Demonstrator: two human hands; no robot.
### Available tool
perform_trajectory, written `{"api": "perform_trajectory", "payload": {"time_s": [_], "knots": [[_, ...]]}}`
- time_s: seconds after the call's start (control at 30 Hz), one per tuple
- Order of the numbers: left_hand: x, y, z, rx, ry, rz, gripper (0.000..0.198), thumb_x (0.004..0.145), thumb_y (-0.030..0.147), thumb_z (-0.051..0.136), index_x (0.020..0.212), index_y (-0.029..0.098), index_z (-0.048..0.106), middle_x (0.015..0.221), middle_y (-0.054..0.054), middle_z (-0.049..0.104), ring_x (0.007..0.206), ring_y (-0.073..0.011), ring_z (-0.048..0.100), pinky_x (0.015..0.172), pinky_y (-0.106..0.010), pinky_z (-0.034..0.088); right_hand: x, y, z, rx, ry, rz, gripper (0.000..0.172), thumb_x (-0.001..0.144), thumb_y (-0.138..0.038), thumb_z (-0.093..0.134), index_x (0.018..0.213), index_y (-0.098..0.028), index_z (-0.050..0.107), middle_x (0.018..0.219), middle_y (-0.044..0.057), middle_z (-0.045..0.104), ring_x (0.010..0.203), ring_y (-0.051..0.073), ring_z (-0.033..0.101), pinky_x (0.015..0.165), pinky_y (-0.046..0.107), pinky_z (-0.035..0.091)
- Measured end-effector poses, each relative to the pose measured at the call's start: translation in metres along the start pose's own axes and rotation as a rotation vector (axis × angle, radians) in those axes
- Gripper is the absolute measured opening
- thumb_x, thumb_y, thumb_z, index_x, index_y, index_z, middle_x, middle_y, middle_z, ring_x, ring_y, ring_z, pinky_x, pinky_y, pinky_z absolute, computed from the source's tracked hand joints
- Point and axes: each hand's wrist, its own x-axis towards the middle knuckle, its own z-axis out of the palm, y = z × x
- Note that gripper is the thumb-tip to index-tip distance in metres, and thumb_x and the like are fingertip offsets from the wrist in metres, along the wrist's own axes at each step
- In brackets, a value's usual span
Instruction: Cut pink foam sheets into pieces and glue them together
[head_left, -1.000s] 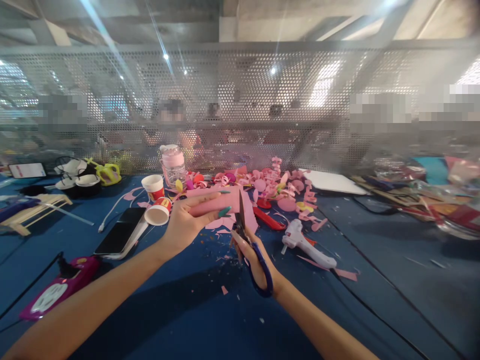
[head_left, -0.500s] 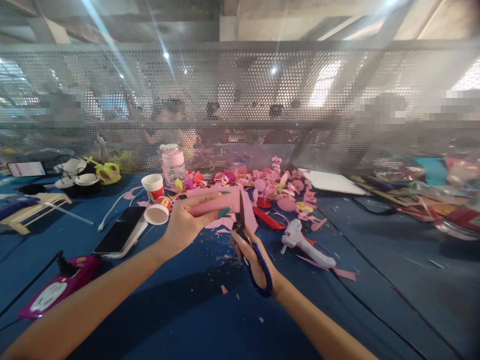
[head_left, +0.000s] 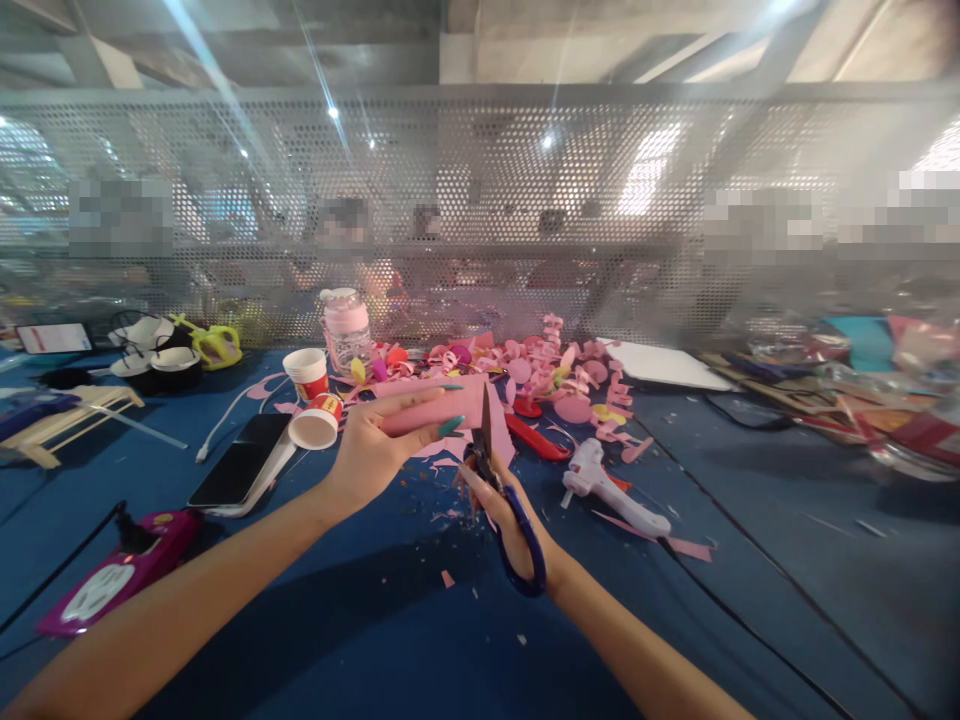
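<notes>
My left hand (head_left: 375,445) is closed on a folded pink paper sheet (head_left: 442,405), held above the blue table (head_left: 420,620). My right hand (head_left: 504,515) grips blue-handled scissors (head_left: 501,495), fingers through the loops. The blades point up and meet the paper's right edge. Small pink scraps (head_left: 448,578) lie on the table under both hands.
A white glue gun (head_left: 611,492) lies to the right, a red tool (head_left: 534,436) beside it. Two paper cups (head_left: 311,395), a phone (head_left: 241,465) and a purple power strip (head_left: 112,585) sit to the left. A pile of pink cut shapes (head_left: 555,375) and a jar (head_left: 345,328) stand before the mesh panel (head_left: 480,200).
The scissors have shifted very slightly along the paper's edge. Both hands stay in almost the same place.
</notes>
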Motion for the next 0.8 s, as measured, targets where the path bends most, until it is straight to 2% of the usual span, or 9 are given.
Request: {"api": "perform_trajectory", "payload": {"time_s": [0.23, 0.57, 0.8], "knots": [[-0.001, -0.0005, 0.001, 0.008, -0.004, 0.01, 0.029, 0.063, 0.023, 0.073, 0.092, 0.025, 0.068, 0.099, 0.002, 0.068, 0.095, -0.0184, 0.063, 0.091, -0.031, 0.05, -0.0013, 0.0026, 0.0005, 0.057, 0.007, 0.008, 0.028, 0.08, -0.046, 0.05, 0.085, -0.019, 0.048, 0.076, -0.001, 0.044, 0.069, 0.012, 0.042, 0.066, 0.026, 0.037], [-0.0007, 0.0018, 0.0011, -0.008, 0.003, 0.026, 0.029, 0.062, 0.022, 0.073, 0.091, 0.024, 0.068, 0.097, 0.002, 0.069, 0.094, -0.018, 0.064, 0.088, -0.029, 0.052, 0.0, -0.0034, 0.0, 0.027, -0.006, 0.01, 0.029, 0.08, -0.049, 0.047, 0.076, -0.019, 0.048, 0.066, -0.004, 0.041, 0.061, 0.012, 0.039, 0.063, 0.026, 0.035], [-0.0011, 0.0029, 0.0005, -0.013, -0.002, 0.022, 0.028, 0.063, 0.023, 0.073, 0.09, 0.024, 0.068, 0.097, 0.002, 0.069, 0.094, -0.0177, 0.064, 0.088, -0.028, 0.052, 0.0015, 0.0038, -0.0014, -0.004, -0.014, -0.057, 0.029, 0.084, -0.047, 0.042, 0.077, -0.02, 0.049, 0.071, -0.002, 0.043, 0.064, 0.012, 0.04, 0.062, 0.026, 0.034]]}}
